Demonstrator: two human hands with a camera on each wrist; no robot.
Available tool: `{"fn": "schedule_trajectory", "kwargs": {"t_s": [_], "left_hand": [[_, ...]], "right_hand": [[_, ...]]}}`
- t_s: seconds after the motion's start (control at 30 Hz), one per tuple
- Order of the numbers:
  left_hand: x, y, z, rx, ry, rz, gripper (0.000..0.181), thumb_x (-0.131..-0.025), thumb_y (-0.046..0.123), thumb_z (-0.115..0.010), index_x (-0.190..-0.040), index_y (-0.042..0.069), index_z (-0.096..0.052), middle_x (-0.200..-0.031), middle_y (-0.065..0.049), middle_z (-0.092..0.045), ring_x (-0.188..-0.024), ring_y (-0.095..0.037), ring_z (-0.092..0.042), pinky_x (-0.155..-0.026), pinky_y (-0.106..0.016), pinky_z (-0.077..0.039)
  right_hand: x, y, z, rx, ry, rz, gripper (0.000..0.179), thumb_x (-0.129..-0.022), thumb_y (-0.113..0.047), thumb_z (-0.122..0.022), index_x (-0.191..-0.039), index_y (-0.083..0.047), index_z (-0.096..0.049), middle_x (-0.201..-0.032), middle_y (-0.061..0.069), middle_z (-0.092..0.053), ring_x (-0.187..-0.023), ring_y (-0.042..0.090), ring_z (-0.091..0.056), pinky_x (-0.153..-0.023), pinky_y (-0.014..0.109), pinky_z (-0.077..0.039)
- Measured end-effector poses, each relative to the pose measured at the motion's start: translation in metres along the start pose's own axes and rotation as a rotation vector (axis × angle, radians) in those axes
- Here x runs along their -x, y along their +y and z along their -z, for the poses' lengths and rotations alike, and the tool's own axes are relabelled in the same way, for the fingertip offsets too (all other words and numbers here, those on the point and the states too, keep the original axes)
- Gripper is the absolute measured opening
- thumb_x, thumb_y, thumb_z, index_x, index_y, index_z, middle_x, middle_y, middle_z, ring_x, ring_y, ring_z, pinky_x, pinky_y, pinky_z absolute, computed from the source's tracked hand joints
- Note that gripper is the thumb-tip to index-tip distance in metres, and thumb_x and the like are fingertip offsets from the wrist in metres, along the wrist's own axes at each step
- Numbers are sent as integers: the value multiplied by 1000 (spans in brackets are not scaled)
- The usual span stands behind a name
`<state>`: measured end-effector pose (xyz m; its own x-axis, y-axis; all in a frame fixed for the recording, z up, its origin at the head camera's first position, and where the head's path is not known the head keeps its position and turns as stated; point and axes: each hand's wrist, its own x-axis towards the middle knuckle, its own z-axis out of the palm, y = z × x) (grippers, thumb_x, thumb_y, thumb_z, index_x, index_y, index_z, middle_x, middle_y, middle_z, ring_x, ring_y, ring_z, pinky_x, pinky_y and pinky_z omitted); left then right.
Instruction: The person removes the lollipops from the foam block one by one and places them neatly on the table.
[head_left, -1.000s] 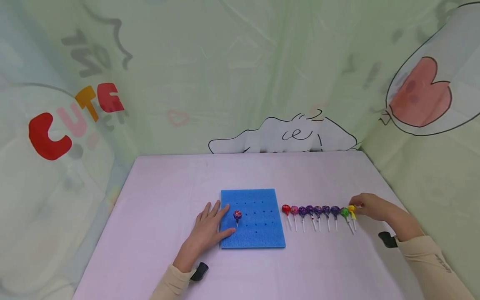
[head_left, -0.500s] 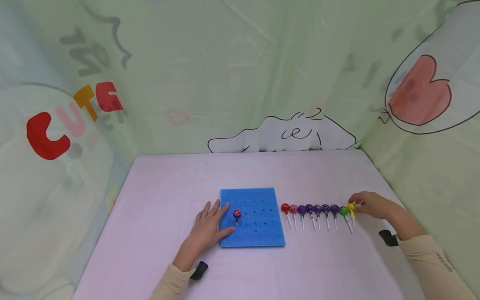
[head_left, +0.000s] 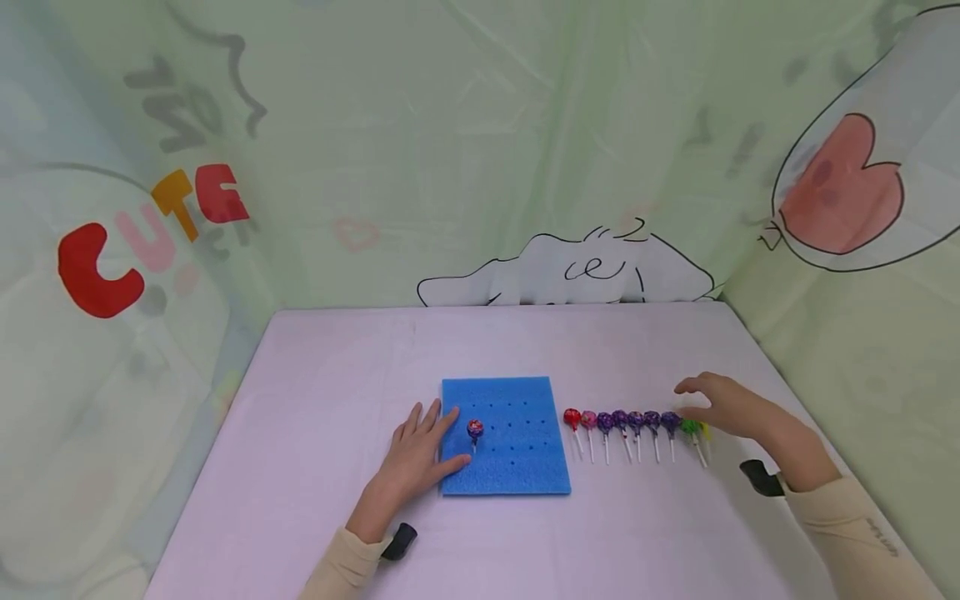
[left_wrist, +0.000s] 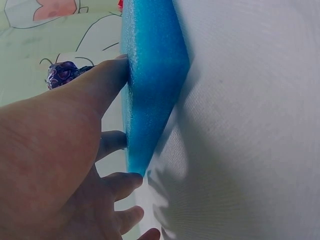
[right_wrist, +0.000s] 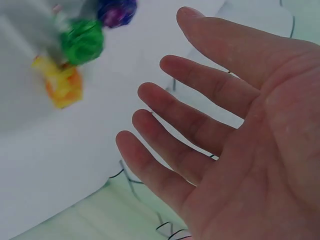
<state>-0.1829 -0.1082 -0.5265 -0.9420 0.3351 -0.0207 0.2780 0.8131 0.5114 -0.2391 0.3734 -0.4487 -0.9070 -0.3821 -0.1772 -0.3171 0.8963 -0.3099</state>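
Observation:
My left hand [head_left: 412, 454] rests with spread fingers on the left edge of a blue foam board [head_left: 525, 479]. A red and purple lollipop [head_left: 475, 428] stands upright in the board, beside that hand's thumb and index finger. In the right wrist view my right hand [right_wrist: 225, 115] is empty, its fingers loosely extended. It hovers over the right end of a row of lollipops, nearest the green lollipop [right_wrist: 82, 42] and the yellow lollipop [right_wrist: 64, 86]. From the head view the hand partly hides the yellow one.
Several purple lollipops [head_left: 636, 422] lie in the row, with a pink lollipop [head_left: 588, 420] and a red lollipop [head_left: 572, 418] at its left end. Rows of small holes dot the board. A printed curtain [head_left: 480, 167] stands behind the pale table [head_left: 337, 358].
My right hand has let go of the yellow lollipop, lifted and shifted slightly left, its fingers opening. The left hand and the board have stayed put.

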Motion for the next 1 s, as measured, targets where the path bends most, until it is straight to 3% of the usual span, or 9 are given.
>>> {"fn": "schedule_trajectory", "kwargs": {"t_s": [0.2,0.37,0.7,1.0], "left_hand": [[0,0,-1,-2,-2,3,76,-94,51,-65,-156,15,-39,-165,-20,-25,-153,-48,-14,-119,-67,-20],[0,0,-1,2,-2,4,76,-94,51,-65,-155,15,-39,-165,-20,-25,-153,-48,-14,-119,-66,-21],[0,1,-1,-4,0,4,76,-94,51,-65,-155,15,-39,-165,-20,-25,-153,-49,-14,-118,-67,-21],[0,1,-1,-13,-3,2,76,-94,51,-64,-156,15,-38,-165,-20,-25,-153,-49,-14,-118,-67,-21]], "right_hand": [[-6,-27,-1,18,43,61,40,-93,-22,-71,-121,6,-65,-120,27,-64,-115,49,-58,-95,62,-49],[-11,-49,-7,7,66,60,44,-93,-29,-72,-123,3,-66,-126,26,-63,-120,49,-57,-98,63,-48],[-22,-92,-35,-29,133,81,42,-92,-25,-74,-128,-4,-65,-131,21,-61,-123,44,-56,-97,58,-52],[-32,-119,-60,-64,190,156,46,-91,-26,-75,-130,-5,-64,-127,15,-64,-117,35,-63,-92,48,-57]]}}
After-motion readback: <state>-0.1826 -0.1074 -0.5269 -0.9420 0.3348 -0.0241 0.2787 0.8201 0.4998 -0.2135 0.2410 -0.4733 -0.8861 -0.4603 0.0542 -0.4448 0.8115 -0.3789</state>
